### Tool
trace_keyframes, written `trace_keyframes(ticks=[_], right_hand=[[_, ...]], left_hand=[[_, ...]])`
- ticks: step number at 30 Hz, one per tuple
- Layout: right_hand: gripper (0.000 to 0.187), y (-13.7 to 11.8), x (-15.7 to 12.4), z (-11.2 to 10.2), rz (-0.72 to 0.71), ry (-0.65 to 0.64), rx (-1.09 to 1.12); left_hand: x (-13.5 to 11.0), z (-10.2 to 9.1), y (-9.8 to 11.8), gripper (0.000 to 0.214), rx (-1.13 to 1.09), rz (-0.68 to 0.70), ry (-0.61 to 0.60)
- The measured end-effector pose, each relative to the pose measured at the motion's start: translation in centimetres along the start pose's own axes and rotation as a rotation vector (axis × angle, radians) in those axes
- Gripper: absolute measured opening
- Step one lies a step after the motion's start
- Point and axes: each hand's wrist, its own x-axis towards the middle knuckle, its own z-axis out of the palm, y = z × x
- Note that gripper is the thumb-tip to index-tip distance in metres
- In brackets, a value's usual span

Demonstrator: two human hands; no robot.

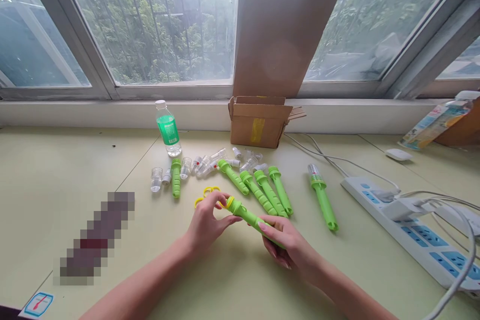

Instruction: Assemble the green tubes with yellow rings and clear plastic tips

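Note:
My right hand [287, 245] is closed around the lower end of a green ribbed plastic handle [244, 214], held slanted above the table. My left hand [207, 224] pinches a small yellow ring [223, 204] at the handle's threaded top end. More yellow rings [205, 194] lie on the table just behind my left hand. Several green handles [262, 191] lie in a row beyond my hands, and one more green handle [175, 178] lies to the left. One green handle with a clear cap [322, 198] lies apart to the right. Clear plastic caps [204, 165] are scattered behind them.
A water bottle with a green label [168, 130] and an open cardboard box [258, 121] stand near the window sill. A white power strip [408, 230] with plugs and cables lies at the right. A pixelated dark object [98, 237] lies at the left.

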Motion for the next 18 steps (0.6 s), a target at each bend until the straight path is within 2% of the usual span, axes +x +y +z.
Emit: trace_keyframes(ticks=[11, 18], right_hand=[[0.030, 0.31, 0.02, 0.11, -0.015, -0.007, -0.073], [0.031, 0.40, 0.12, 0.09, -0.017, -0.015, -0.092]], left_hand=[[0.12, -0.20, -0.36, 0.031, -0.001, -0.053, -0.085], [0.10, -0.20, -0.59, 0.031, -0.009, -0.049, -0.094]])
